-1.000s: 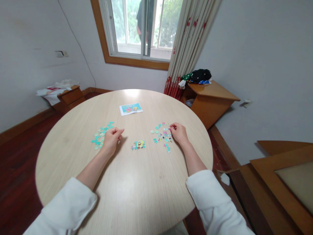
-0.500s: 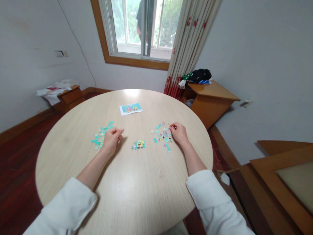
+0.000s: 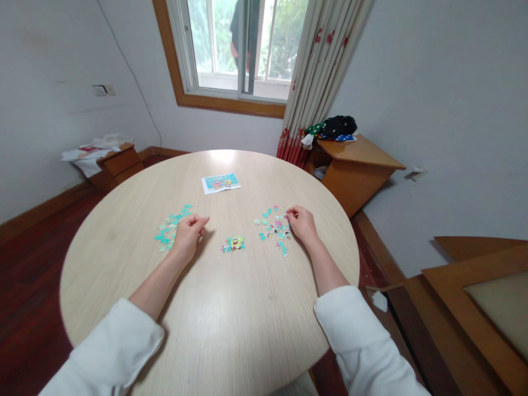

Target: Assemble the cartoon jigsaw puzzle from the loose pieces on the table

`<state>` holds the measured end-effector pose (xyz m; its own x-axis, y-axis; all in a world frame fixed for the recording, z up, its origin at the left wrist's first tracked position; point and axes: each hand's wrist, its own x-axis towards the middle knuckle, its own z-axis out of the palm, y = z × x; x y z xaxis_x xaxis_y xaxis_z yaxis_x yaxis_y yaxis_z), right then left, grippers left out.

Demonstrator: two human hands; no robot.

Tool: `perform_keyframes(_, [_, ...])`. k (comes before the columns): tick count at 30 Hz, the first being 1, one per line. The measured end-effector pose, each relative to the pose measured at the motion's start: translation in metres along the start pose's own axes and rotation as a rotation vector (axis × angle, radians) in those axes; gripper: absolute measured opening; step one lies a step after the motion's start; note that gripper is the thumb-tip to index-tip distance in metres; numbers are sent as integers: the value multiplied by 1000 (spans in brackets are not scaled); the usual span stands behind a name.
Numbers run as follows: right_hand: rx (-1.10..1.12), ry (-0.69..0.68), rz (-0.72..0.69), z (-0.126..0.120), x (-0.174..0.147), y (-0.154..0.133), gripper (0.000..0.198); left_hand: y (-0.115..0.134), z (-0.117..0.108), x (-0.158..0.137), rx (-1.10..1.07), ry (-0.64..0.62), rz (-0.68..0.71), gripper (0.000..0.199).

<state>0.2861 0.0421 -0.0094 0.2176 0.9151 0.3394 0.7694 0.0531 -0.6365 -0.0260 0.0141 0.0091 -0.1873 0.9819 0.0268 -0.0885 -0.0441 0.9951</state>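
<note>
Loose turquoise puzzle pieces (image 3: 168, 226) lie to the left, partly covered by my left hand (image 3: 190, 236). That hand is closed, thumb and forefinger pointing right; whatever is in it, if anything, is hidden. My right hand (image 3: 302, 223) pinches at the right edge of a second scatter of puzzle pieces (image 3: 272, 224), in pink, turquoise and pale colours. A tiny pale puzzle piece (image 3: 296, 214) seems to show at its fingertips. Between the hands is a small joined puzzle section (image 3: 236, 243) with a yellow cartoon figure. Further back lies the printed reference picture (image 3: 221, 182).
Everything lies on a round pale wooden table (image 3: 223, 319). Behind it are a window (image 3: 243, 49) and a curtain (image 3: 317, 71). A wooden cabinet (image 3: 358, 165) with cloths on top stands back right, a small drawer unit (image 3: 121, 165) back left.
</note>
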Motion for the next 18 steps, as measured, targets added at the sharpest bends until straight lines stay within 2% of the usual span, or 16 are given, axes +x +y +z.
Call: perform_keyframes(18, [-22,-9,11,0,0,0,18,-1,0,0,11,-5,-4,32])
